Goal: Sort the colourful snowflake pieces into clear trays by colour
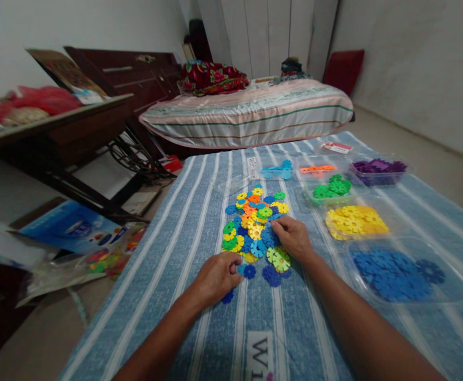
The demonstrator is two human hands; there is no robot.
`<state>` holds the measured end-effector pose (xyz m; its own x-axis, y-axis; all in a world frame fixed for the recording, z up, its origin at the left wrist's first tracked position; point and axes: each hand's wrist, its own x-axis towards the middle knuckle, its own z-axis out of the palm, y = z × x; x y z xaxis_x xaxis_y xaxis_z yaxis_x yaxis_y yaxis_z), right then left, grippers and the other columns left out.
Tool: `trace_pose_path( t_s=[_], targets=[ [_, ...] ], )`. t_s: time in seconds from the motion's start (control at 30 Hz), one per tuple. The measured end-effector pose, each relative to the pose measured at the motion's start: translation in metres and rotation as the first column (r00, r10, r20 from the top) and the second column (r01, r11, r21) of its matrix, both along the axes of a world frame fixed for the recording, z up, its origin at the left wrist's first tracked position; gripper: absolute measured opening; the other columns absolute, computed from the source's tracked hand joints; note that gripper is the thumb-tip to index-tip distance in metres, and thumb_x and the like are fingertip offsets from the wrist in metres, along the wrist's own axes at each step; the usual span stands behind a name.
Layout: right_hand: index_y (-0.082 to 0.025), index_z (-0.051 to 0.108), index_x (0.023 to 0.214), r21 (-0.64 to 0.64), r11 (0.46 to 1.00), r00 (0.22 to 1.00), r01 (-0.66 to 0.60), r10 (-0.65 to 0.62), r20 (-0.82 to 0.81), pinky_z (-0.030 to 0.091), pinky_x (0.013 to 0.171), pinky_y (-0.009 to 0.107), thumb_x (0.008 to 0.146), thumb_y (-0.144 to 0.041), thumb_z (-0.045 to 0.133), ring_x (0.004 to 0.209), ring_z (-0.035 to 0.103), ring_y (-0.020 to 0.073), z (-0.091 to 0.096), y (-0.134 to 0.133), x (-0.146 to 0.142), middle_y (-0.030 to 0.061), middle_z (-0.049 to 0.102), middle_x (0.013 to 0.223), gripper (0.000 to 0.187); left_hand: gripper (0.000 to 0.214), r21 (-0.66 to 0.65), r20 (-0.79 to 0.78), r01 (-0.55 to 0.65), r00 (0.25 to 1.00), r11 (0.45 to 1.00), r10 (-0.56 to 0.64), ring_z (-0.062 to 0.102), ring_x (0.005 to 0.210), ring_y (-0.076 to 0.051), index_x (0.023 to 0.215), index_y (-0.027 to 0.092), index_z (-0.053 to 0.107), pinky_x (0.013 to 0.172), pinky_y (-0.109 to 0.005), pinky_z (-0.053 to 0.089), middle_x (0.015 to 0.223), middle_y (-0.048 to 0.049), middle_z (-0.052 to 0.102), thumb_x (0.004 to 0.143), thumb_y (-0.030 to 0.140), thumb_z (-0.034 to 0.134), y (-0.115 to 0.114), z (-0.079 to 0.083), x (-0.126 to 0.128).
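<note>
Two bare hands are at work over a pile [256,232] of flower-shaped discs, heaped at mid-bench on a striped cloth [171,254]. The pile is mixed: yellow, orange, green and several blues, many discs overlapping.

Left hand [217,275]: at the near left edge of the pile, fingers curled, thumb close to the forefinger. A light blue disc [241,269] shows at the fingertips; whether it is gripped cannot be told. A dark blue disc [250,272] lies just beside it.

Right hand [293,237]: at the pile's right edge, thumb and forefinger drawn nearly together over blue discs [270,238]. A hold cannot be confirmed.

To the right, clear tubs contain sorted discs: blue [393,275] nearest, then yellow [356,220], green [332,188], purple [380,166], orange [317,169] and light blue [279,170]. A bed [247,119] stands beyond the bench.
</note>
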<state>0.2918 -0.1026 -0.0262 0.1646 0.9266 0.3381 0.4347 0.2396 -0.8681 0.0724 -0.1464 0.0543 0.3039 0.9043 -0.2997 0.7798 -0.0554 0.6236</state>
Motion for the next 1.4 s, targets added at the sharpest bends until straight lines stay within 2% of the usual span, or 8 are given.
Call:
trace_pose_path(
  t_s=[0.13,0.3,0.5,0.7,0.87,1.03,1.17,1.4],
  targets=[
    [-0.019,0.064,0.064,-0.005,1.000,1.000,-0.004,0.004,-0.001,0.037,0.058,0.026,0.087,-0.039,0.051,0.059,0.052,0.0138,0.000,0.000,0.000,0.0003,0.059,0.063,0.033,0.006,0.014,0.011,-0.013,1.000,1.000,0.013,0.048,0.058,-0.012,0.063,0.020,0.057,0.054,-0.022,0.032,0.062,0.0036,0.053,0.061,0.019,0.063,0.000,-0.005,0.001],
    [-0.020,0.064,0.063,-0.006,1.000,1.000,0.002,-0.002,0.003,0.036,0.058,0.026,0.086,-0.040,0.050,0.060,0.052,0.0141,0.002,0.000,0.000,0.0007,0.060,0.063,0.034,0.016,-0.113,0.172,-0.075,0.981,0.991,0.094,0.038,0.049,-0.009,0.058,0.020,0.049,0.048,-0.022,0.026,0.050,0.0062,0.042,0.062,0.025,0.063,0.002,-0.009,-0.002],
    [-0.020,0.062,0.063,-0.004,1.000,1.000,-0.002,0.002,-0.007,0.036,0.057,0.025,0.087,-0.039,0.050,0.058,0.051,0.0132,0.003,0.001,-0.003,-0.0004,0.058,0.063,0.033,0.022,-0.230,0.206,-0.084,0.969,0.970,0.133,0.045,0.046,-0.010,0.057,0.019,0.051,0.047,-0.022,0.029,0.046,0.0042,0.050,0.063,0.034,0.066,0.011,0.006,-0.017],
    [-0.020,0.060,0.061,-0.002,1.000,1.000,-0.005,0.005,-0.002,0.036,0.059,0.025,0.089,-0.038,0.049,0.060,0.052,0.0132,0.002,0.003,-0.006,-0.0011,0.056,0.062,0.035,0.030,-0.388,0.370,-0.177,0.869,0.905,0.329,0.051,0.046,-0.010,0.064,0.017,0.059,0.046,-0.022,0.037,0.057,0.0004,0.062,0.061,0.042,0.074,0.028,0.018,-0.013],
    [-0.020,0.059,0.061,-0.013,1.000,1.000,0.001,-0.001,0.008,0.035,0.057,0.024,0.089,-0.037,0.049,0.059,0.051,0.0130,0.002,0.003,-0.008,-0.0011,0.054,0.062,0.035,0.024,-0.401,0.512,-0.207,0.757,0.892,0.406,0.051,0.044,-0.007,0.065,0.014,0.059,0.045,-0.018,0.039,0.055,-0.0004,0.062,0.061,0.032,0.075,0.083,0.025,0.037],
    [-0.020,0.062,0.062,0.005,1.000,0.999,0.000,0.000,-0.039,0.036,0.056,0.024,0.089,-0.038,0.050,0.058,0.051,0.0130,0.000,0.003,-0.011,-0.0012,0.055,0.062,0.034,0.016,-0.292,0.718,-0.295,0.560,0.910,0.412,0.063,0.056,-0.009,0.077,0.015,0.059,0.056,-0.019,0.049,0.069,-0.0018,0.068,0.069,0.021,0.072,0.160,0.063,0.104],
    [-0.020,0.062,0.063,0.003,1.000,0.999,-0.005,0.005,-0.047,0.036,0.057,0.024,0.090,-0.038,0.050,0.059,0.051,0.0132,-0.002,0.003,-0.011,-0.0014,0.055,0.062,0.034,0.022,-0.256,0.608,-0.359,0.662,0.898,0.438,0.062,0.052,-0.010,0.075,0.015,0.059,0.051,-0.020,0.046,0.064,-0.0013,0.066,0.069,0.028,0.075,0.172,0.070,0.119],
    [-0.020,0.060,0.062,-0.006,1.000,0.999,-0.012,0.011,-0.040,0.035,0.057,0.024,0.089,-0.037,0.049,0.060,0.052,0.0131,0.001,0.003,-0.009,-0.0009,0.056,0.063,0.033,0.025,-0.155,0.459,-0.303,0.821,0.940,0.340,0.060,0.052,-0.010,0.069,0.015,0.062,0.051,-0.019,0.045,0.064,-0.0015,0.067,0.062,0.036,0.073,0.125,0.021,0.059]
  ],
)
